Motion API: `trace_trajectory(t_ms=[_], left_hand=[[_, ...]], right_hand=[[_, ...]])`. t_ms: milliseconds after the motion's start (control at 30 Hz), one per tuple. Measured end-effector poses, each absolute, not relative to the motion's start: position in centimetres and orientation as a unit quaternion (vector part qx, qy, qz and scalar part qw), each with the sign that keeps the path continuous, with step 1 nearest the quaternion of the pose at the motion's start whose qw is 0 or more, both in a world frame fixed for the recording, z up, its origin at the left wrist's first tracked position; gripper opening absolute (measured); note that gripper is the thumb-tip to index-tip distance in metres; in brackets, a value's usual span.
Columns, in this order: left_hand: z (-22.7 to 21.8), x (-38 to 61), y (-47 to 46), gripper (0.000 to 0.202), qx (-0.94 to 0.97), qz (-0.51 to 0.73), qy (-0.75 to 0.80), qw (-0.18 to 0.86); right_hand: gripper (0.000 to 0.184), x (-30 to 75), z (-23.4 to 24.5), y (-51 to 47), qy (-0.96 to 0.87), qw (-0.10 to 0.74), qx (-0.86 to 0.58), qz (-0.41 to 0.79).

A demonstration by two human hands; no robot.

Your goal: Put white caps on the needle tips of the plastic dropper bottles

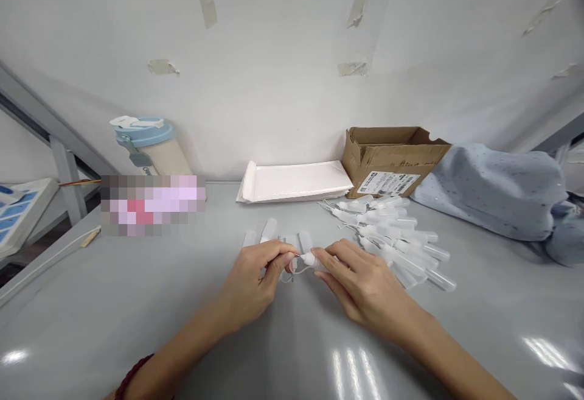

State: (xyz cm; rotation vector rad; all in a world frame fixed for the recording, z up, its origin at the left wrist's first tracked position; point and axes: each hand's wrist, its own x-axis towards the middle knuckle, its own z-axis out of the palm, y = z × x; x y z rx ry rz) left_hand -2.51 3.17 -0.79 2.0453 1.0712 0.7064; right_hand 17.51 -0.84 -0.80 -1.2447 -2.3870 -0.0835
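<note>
In the middle of the head view my right hand [365, 278] is closed around a small translucent squeeze bottle [310, 259]. Its white pointed nozzle faces left, and a thin white strap loops below it. My left hand [253, 278] meets the nozzle with thumb and forefinger pinched together; what sits between those fingertips is too small to make out. Just behind the hands lie a few more translucent bottles [269, 229], partly covered by the fingers. A pile of similar squeeze bottles [410, 248] with thin white straps spreads to the right of my right hand.
Against the wall stand an open cardboard box [401, 159] and a flat white padded envelope [296, 181]. Blue speckled cloth [497, 193] lies at the right. Toward the left are a blue-lidded tumbler [155, 144], a pixelated patch and a white cable [50, 260].
</note>
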Motion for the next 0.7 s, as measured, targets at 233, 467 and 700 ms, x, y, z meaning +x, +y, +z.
trace_trajectory(t_ms=[233, 467, 700], left_hand=[[-1.3, -2.3, 3.0, 0.027, 0.801, 0.257, 0.411, 0.35], [-1.8, -2.0, 2.9, 0.027, 0.804, 0.267, 0.397, 0.352], [-1.4, -2.0, 2.8, 0.026, 0.793, 0.276, 0.406, 0.361]], right_hand=[[0.023, 17.5, -1.4, -0.8, -0.871, 0.216, -0.437, -0.06], [0.032, 17.5, -1.7, -0.8, -0.869, 0.23, -0.438, -0.028], [0.029, 17.3, -2.2, -0.9, -0.86, 0.258, -0.44, -0.009]])
